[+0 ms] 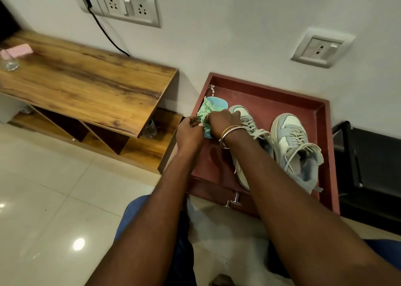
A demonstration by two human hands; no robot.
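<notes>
Head view: right of the wooden bench point(86, 83), the left hand point(188, 131) pinches the mint-green laces point(204, 110) of a small turquoise shoe point(217, 103) at the red tray's point(321, 112) left edge. The right hand point(224, 121) curls its fingers point(213, 116) over the shoe. Two grey sneakers point(291, 142) lie just beside, further right.

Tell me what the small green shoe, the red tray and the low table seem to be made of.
The small shoe looks like soft matte fabric, with woven green laces. The red tray is likely painted or laminated wood, semi-gloss with faint reflections. The low table is wood or wood-look laminate, smooth, boldly grained.
</notes>
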